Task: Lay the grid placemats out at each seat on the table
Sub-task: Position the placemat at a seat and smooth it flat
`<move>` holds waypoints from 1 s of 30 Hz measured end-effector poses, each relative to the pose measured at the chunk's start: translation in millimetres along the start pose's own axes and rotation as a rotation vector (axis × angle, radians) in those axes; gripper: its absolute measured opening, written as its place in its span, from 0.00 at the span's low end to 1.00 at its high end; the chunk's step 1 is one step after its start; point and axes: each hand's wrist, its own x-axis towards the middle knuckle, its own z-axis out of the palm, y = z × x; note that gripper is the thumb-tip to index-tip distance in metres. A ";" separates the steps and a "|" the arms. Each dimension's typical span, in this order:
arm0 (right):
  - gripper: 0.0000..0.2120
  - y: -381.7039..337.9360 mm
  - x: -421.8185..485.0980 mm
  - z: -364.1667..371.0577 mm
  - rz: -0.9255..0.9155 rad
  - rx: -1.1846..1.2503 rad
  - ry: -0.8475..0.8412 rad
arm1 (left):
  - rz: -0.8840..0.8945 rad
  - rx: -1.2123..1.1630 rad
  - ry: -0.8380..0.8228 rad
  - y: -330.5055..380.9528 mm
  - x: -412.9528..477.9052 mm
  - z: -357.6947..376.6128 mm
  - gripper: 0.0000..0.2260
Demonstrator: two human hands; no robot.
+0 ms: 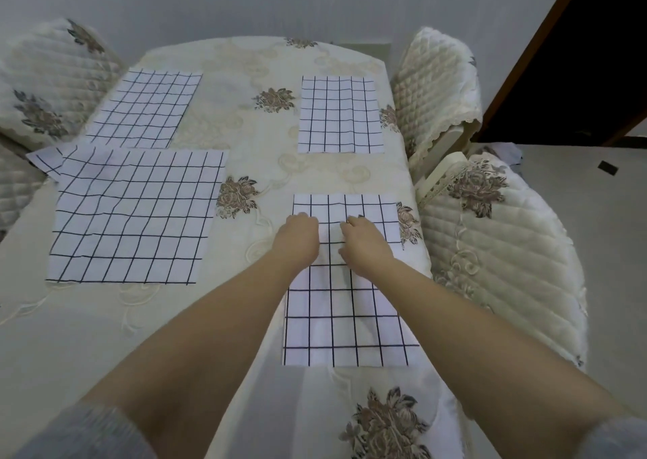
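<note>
White placemats with a black grid lie on a cream floral tablecloth [252, 143]. One placemat [346, 311] lies at the near right seat. My left hand [297, 238] and my right hand [364, 245] rest on its far half, fingers curled down against the cloth. Another placemat [341, 115] lies flat at the far right. A large placemat [136, 213] covers the near left, with the corner of a further one [45, 159] sticking out under its far left edge. The far left seat has a placemat [147, 108] too.
Quilted cream chairs stand around the table: two on the right [437, 84] [497, 248] and one at the far left [49, 80]. A dark doorway [588, 56] opens at the upper right. A pale wall runs behind the table.
</note>
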 end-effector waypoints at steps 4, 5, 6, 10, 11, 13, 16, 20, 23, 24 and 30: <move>0.30 5.6 36.0 1.4 -0.013 -0.088 -0.157 | 0.041 0.001 -0.060 -6.9 26.0 1.4 0.08; 0.32 6.6 42.1 2.4 -0.024 -0.108 -0.173 | 0.051 -0.011 -0.076 -6.8 30.9 2.3 0.11; 0.34 7.9 47.2 4.6 -0.036 -0.125 -0.186 | 0.058 -0.020 -0.104 -6.3 35.4 3.4 0.16; 0.44 13.1 57.3 9.8 -0.001 -0.094 -0.270 | 0.067 -0.008 -0.229 -5.1 45.5 10.9 0.36; 0.47 15.1 58.7 8.5 0.013 -0.086 -0.294 | 0.060 -0.018 -0.246 -5.8 46.6 11.8 0.38; 0.53 18.9 60.4 3.0 0.047 -0.095 -0.355 | 0.055 -0.043 -0.279 -8.2 48.2 12.1 0.42; 0.61 28.7 60.3 -0.7 0.124 -0.114 -0.430 | 0.057 -0.071 -0.310 -11.8 47.0 13.3 0.47; 0.63 47.2 52.3 -3.9 0.186 -0.150 -0.412 | 0.072 -0.093 -0.292 -21.4 36.7 14.9 0.47; 0.59 54.2 40.9 -4.5 0.214 -0.143 -0.342 | 0.059 -0.058 -0.233 -25.7 23.0 14.6 0.43; 0.55 54.6 36.1 -3.9 0.208 -0.147 -0.297 | 0.050 -0.038 -0.208 -25.5 18.7 14.4 0.41; 0.41 26.7 -10.5 10.1 0.082 -0.003 -0.099 | 0.040 -0.125 -0.028 -10.9 -25.6 19.8 0.36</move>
